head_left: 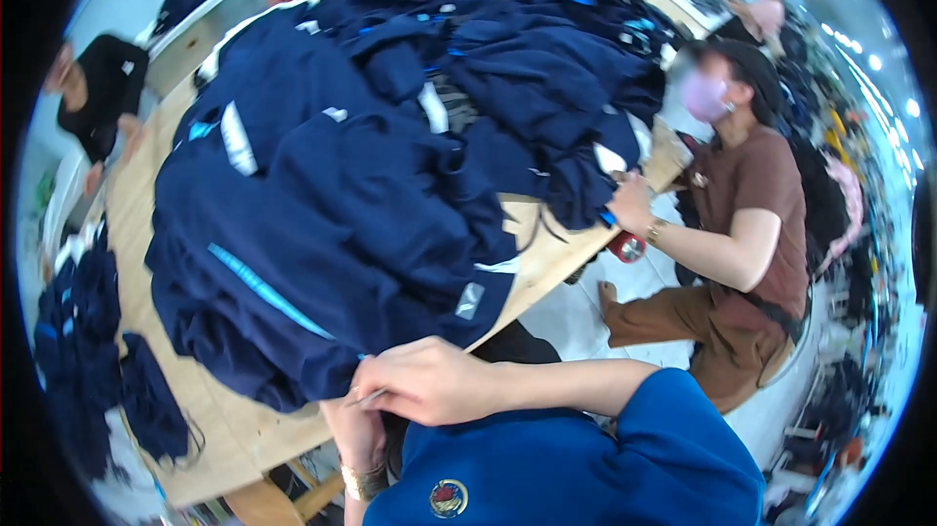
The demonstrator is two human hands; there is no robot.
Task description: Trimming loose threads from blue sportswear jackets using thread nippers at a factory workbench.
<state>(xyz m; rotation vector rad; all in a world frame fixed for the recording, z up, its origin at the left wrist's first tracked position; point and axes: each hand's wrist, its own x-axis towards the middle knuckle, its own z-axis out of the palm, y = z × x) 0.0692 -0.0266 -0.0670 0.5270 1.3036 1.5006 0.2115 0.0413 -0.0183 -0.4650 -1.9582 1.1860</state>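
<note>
A big heap of navy garments point(322, 204) with white and light-blue panels lies in front of me. At its near edge, my right hand point(425, 380) is closed on a thin metal tool point(371, 397), whose exact kind I cannot make out. The fingertips of that hand touch the navy cloth. Just below it is my left hand point(356, 433), close against the same edge of the heap. Its fingers are mostly hidden behind my right hand and the cloth. A gold-coloured bracelet point(365, 482) circles my left wrist.
The wooden table point(234, 428) carries the heap. To the right a co-worker point(742, 184) in brown has a hand on the garments; another person point(102, 97) in black stands far left. More navy garments point(78, 331) hang at the left edge. A wooden stool point(264, 505) stands below the table.
</note>
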